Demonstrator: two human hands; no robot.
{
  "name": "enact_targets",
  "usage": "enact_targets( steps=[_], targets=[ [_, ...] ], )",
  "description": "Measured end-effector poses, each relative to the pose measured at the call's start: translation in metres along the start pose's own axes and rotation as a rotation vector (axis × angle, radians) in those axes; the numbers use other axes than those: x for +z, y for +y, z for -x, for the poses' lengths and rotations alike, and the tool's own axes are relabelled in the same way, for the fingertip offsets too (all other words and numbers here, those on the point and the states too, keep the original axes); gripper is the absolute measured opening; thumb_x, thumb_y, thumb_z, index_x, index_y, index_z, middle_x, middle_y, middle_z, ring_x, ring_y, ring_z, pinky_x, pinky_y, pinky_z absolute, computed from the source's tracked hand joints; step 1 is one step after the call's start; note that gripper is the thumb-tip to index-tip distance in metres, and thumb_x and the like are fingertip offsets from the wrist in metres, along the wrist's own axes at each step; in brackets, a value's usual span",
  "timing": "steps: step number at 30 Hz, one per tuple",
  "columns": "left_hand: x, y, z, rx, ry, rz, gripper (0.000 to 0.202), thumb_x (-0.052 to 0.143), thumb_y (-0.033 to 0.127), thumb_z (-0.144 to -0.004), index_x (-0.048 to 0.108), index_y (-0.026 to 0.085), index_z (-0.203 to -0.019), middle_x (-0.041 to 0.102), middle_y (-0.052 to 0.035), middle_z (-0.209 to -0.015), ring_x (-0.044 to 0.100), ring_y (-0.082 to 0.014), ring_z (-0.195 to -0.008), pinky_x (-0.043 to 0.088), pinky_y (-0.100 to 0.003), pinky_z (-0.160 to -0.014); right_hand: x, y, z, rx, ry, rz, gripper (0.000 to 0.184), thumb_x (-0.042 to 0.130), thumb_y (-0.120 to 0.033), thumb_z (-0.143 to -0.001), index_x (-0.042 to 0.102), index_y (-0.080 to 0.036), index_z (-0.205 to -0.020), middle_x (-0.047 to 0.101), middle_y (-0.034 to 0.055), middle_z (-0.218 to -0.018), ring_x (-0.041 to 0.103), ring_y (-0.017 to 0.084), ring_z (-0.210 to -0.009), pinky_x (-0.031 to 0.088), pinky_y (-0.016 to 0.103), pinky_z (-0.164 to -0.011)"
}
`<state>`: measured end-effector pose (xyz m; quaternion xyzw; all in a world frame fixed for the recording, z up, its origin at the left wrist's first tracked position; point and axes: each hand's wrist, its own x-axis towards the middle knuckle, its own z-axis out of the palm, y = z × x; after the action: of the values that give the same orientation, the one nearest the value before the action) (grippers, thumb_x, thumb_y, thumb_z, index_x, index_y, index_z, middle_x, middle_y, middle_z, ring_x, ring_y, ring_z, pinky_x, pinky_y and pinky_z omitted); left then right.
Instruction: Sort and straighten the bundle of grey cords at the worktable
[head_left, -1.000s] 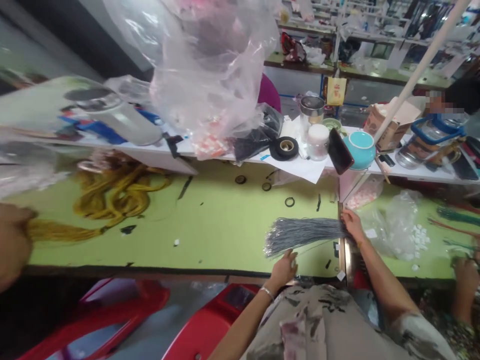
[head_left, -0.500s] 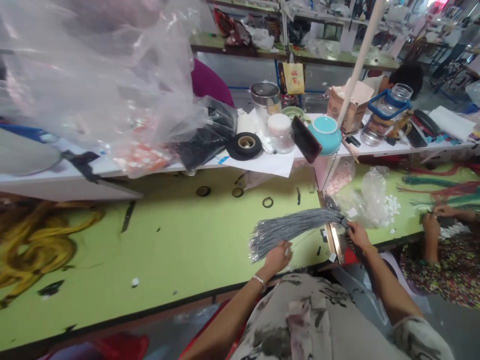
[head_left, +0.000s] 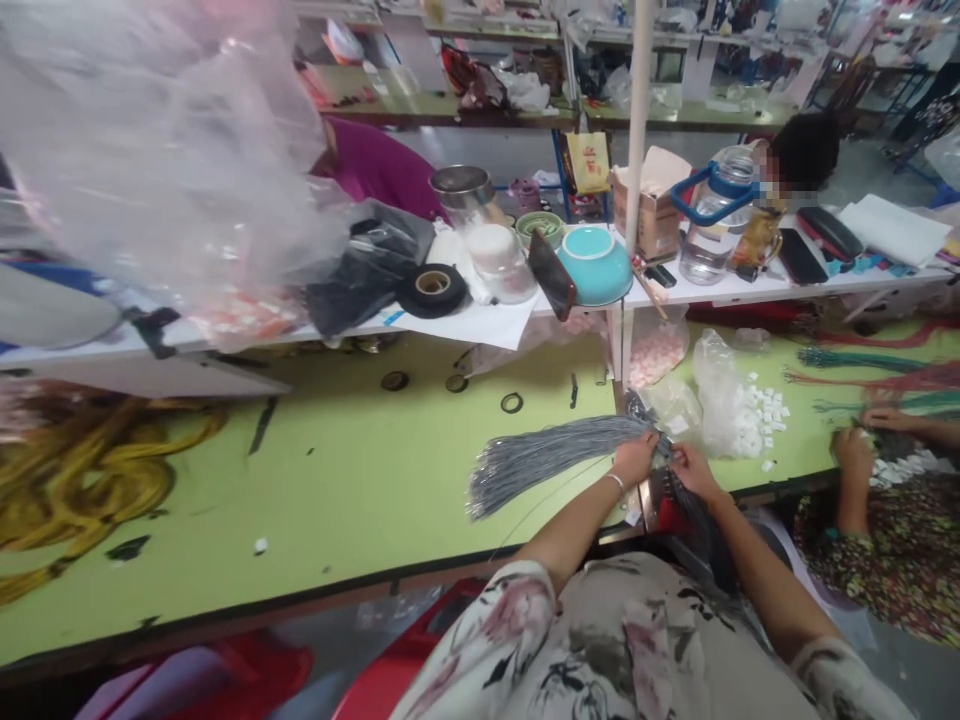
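A bundle of thin grey wires (head_left: 555,450) lies on the green tabletop, its shiny loose ends fanned out to the left. My left hand (head_left: 636,458) is closed around the gathered right end of the bundle. Just beside it, my right hand (head_left: 694,470) pinches the same end, where a dark band seems to wrap the wires. The fingers hide part of that spot. Past my hands the dark tail of the bundle hangs over the table edge. One stray wire curves off below the bundle.
A coil of yellow wires (head_left: 97,490) lies at the left. Tape rolls (head_left: 512,402) dot the table. On the shelf stand a turquoise bowl (head_left: 596,265), a phone and a water bottle (head_left: 712,225). White pieces (head_left: 761,420) and a plastic bag lie right, near a co-worker's hands (head_left: 855,455).
My left hand has moved right, from beside the loose wire ends to the gathered end next to my right hand. The camera view has shifted slightly to the right.
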<state>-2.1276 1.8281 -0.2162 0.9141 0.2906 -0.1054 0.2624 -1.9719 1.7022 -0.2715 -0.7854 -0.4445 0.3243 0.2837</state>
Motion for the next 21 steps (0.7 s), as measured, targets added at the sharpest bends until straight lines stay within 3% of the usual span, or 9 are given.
enact_targets(
  steps=[6, 12, 14, 17, 21],
  targets=[
    [0.005, 0.009, -0.014, -0.075, -0.002, -0.055, 0.044, 0.062, 0.008, -0.085, 0.059, 0.015, -0.128, 0.057, -0.0178, -0.136, 0.071, -0.0315, -0.104, 0.058, -0.041, -0.086, -0.009, 0.021, 0.009, 0.008, 0.077, -0.138, 0.043, 0.051, -0.029, -0.082, 0.063, -0.013, -0.119, 0.074, 0.015, -0.109, 0.071, 0.023, -0.09, 0.06, 0.041, -0.09],
    [0.0, 0.015, 0.001, -0.103, 0.038, -0.042, 0.04, 0.06, 0.015, -0.089, 0.058, 0.019, -0.128, 0.066, -0.0143, -0.126, 0.071, -0.0308, -0.105, 0.056, -0.039, -0.085, -0.01, 0.009, -0.002, -0.101, 0.044, -0.18, 0.043, 0.064, -0.031, -0.074, 0.068, -0.017, -0.115, 0.073, 0.0132, -0.117, 0.067, 0.027, -0.108, 0.054, 0.046, -0.103],
    [-0.004, 0.018, 0.01, -0.116, 0.045, -0.035, 0.039, 0.06, 0.017, -0.09, 0.058, 0.019, -0.128, 0.07, -0.0137, -0.117, 0.071, -0.0317, -0.103, 0.056, -0.041, -0.085, -0.009, 0.0, -0.004, -0.134, -0.009, -0.213, 0.044, 0.067, -0.038, -0.076, 0.068, -0.018, -0.116, 0.074, 0.011, -0.114, 0.068, 0.026, -0.103, 0.055, 0.045, -0.101],
    [-0.013, 0.024, 0.025, -0.129, 0.07, -0.015, 0.035, 0.056, 0.017, -0.093, 0.06, 0.02, -0.128, 0.071, -0.0127, -0.119, 0.07, -0.0302, -0.107, 0.055, -0.039, -0.087, -0.009, -0.011, -0.002, -0.172, -0.156, -0.279, 0.047, 0.066, -0.048, -0.081, 0.066, -0.021, -0.119, 0.075, 0.0077, -0.11, 0.069, 0.024, -0.1, 0.056, 0.041, -0.096],
    [-0.026, 0.034, 0.041, -0.145, 0.086, 0.016, 0.026, 0.056, 0.017, -0.094, 0.065, 0.022, -0.118, 0.071, -0.01, -0.12, 0.068, -0.027, -0.11, 0.053, -0.035, -0.089, -0.017, -0.017, 0.007, -0.145, -0.279, -0.231, 0.025, 0.064, -0.044, -0.078, 0.065, -0.023, -0.092, 0.072, 0.0023, -0.086, 0.067, 0.023, -0.083, 0.054, 0.037, -0.08]
  ],
)
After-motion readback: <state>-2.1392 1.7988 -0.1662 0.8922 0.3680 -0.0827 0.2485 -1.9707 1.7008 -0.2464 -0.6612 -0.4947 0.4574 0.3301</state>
